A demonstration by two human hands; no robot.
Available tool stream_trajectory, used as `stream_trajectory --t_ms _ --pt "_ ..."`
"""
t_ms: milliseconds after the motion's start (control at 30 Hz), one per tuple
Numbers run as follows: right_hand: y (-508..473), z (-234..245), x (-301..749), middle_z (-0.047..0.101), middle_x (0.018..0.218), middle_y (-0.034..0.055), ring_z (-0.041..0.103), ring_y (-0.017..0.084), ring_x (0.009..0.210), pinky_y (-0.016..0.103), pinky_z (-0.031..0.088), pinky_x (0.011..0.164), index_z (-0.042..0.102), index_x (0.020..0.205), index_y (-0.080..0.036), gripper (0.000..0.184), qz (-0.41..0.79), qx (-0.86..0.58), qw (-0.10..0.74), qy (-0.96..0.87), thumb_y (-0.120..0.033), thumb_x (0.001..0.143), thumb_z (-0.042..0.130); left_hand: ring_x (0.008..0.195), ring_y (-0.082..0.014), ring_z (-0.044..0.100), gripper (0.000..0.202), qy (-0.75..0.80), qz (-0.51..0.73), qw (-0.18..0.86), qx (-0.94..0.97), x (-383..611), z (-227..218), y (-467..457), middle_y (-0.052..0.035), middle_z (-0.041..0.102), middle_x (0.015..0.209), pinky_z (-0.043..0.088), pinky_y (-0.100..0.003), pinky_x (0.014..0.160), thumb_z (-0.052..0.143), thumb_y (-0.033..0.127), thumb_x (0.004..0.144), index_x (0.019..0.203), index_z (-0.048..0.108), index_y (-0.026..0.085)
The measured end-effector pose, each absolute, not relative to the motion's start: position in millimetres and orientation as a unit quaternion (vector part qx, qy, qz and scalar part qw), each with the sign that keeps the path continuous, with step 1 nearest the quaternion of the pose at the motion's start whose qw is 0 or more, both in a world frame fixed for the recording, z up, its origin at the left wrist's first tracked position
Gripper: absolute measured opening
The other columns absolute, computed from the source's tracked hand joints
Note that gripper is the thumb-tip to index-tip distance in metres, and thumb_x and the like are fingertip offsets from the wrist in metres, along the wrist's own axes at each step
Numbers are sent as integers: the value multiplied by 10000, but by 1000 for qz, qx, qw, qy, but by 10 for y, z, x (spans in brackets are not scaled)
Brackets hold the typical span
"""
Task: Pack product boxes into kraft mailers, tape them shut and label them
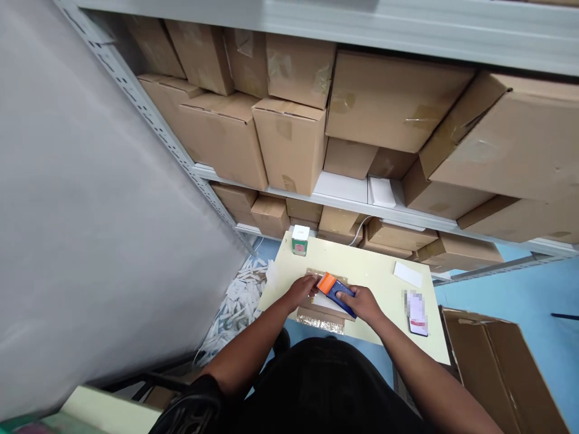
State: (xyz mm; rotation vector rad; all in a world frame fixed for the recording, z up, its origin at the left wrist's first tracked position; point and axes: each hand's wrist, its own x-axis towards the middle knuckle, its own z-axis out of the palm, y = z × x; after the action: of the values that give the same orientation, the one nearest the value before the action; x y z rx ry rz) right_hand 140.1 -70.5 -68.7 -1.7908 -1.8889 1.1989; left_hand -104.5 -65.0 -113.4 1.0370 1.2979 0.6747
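Two bare hands above a pale table (375,271). The right hand (365,304) grips an orange-and-blue packet (336,292) over the table's near-middle part; the left hand (301,291) lies at the orange end, its hold impossible to tell. Print on the green-and-white box (300,242), at the table's far left corner, is too small to read; the phone (417,316), at the table's right end, appears blurred

To the right of the right hand (363,303) was free counter (384,283), up to a phone (417,312). A white and green box (300,240) stood ahead of the left hand (303,291). The blue and orange packet (332,288) blocked the gap between both hands.
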Motion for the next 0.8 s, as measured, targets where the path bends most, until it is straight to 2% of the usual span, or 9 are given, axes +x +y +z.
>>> stream_trajectory --t_ms 67,133,233,300,433,667,800 --pt "-666 -696 1398 600 544 -16 559 155 537 253 326 505 630 625 -217 528 401 -616 122 -667 -711 811 635 716 -185 638 614 523 331 696 364 -1074 -1101 -623 -74 701 824 518 -309 697 445 690 929 1040 720 152" --pt "-644 -697 1406 604 544 -14 561 155 535 255 316 502 632 620 -215 534 396 -610 113 -677 -713 813 637 658 -155 612 604 496 354 723 325 -1070 -1084 -628 -59 688 790 496 -276 641 529 692 892 1029 713 134" --pt "-624 -668 1397 625 547 -9 573 160 533 256 319 501 658 628 -214 526 393 -606 104 -683 -710 802 652 570 -114 552 413 506 363 721 304 -1030 -1086 -659 -10 639 678 450 -244 585 725 532 807 919 709 135" --pt "-601 -627 1372 647 555 -4 585 168 532 259 327 500 681 641 -218 519 398 -606 96 -683 -715 787 666 545 -97 527 318 520 365 712 300 -1006 -1099 -676 12 616 639 430 -231 572 771 437 769 862 696 143" --pt "-522 -533 1301 693 589 18 630 194 567 273 351 524 731 686 -233 504 401 -605 54 -686 -721 794 665 554 -96 541 249 561 375 667 316 -995 -1146 -691 11 633 654 430 -219 564 732 398 807 818 675 156" --pt "-422 -439 1197 743 673 44 666 215 637 280 356 565 774 757 -251 512 356 -605 -10 -712 -738 826 631 519 -115 542 192 623 356 629 299 -1044 -1252 -707 14 629 621 377 -214 493 686 357 839 881 688 170" --pt "-399 -394 1135 766 724 44 683 219 671 274 376 587 811 864 -260 505 363 -597 -18 -716 -739 804 661 608 -136 596 190 638 384 581 327 -1154 -1299 -754 -6 678 706 432 -236 566 673 365 823 840 692 177"
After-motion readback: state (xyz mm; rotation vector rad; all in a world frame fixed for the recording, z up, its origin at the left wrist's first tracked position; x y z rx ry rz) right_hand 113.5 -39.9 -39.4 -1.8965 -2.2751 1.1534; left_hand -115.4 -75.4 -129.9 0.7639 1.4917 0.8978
